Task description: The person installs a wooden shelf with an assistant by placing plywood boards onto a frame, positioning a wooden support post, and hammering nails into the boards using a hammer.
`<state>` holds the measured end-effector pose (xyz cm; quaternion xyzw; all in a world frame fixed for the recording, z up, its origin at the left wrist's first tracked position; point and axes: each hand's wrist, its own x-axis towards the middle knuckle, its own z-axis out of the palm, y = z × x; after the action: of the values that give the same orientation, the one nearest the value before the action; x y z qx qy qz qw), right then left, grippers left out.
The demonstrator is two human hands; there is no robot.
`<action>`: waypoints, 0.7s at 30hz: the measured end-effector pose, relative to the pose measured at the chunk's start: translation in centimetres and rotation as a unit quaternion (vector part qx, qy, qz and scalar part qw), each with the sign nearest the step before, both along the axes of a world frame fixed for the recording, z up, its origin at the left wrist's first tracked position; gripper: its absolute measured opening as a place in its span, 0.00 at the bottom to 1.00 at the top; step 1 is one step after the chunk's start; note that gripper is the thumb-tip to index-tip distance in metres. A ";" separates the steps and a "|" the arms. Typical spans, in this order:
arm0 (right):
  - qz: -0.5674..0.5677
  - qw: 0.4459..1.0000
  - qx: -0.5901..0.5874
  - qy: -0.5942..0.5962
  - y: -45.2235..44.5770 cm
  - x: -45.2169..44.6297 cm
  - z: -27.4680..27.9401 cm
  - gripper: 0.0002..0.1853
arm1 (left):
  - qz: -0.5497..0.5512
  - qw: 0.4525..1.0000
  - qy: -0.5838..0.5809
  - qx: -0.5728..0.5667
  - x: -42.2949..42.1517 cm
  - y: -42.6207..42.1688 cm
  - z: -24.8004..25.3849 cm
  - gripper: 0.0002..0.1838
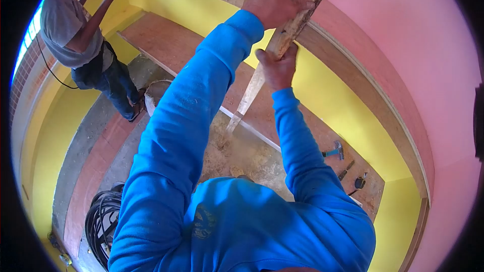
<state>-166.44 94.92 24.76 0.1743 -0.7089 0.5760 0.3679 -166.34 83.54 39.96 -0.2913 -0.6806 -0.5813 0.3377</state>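
Observation:
A long wooden post [254, 86] runs slanting from the top edge down toward the floor. Up high, my left hand [272, 1] is wrapped round its upper part. Lower on the same post, my right hand [280, 65] grips it, thumb on one side and fingers on the other. Behind the hands runs a curved wooden board [348, 63] along the wall. The post's lower end passes in front of the edge of a brown shelf [174, 40].
A person [75, 35] at the upper left raises both hands to the board. A hammer [337, 151] and a tape measure [360, 181] lie on the shelf at right. Coiled black cable [101, 221] is at lower left; a bucket [155, 93] stands near the person.

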 end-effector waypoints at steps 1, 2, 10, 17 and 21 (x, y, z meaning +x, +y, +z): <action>0.114 0.985 -0.101 -0.077 0.6 1.1 1.2 0.32 | -0.011 1.000 0.012 -0.005 -0.2 -0.2 0.0 0.20; 0.150 0.982 -0.108 -0.046 1.1 0.7 2.2 0.32 | 0.010 1.000 0.012 -0.022 -0.3 -0.4 0.1 0.20; 0.238 0.942 -0.235 -0.016 0.3 0.3 2.5 0.16 | 0.139 0.983 0.100 -0.072 -0.7 -0.6 -1.7 0.17; 0.169 0.967 -0.187 -0.047 0.5 -1.0 1.1 0.16 | 0.119 0.989 -0.090 -0.022 8.6 -6.1 -15.0 0.23; 0.183 0.957 -0.227 0.006 -0.3 -0.4 2.0 0.21 | 0.043 0.990 -0.128 -0.025 11.5 -6.2 -21.4 0.22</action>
<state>-166.83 94.58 26.73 0.2167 -0.5132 0.7781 0.2902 -154.89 77.38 18.57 -0.1931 -0.7446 -0.5813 0.2652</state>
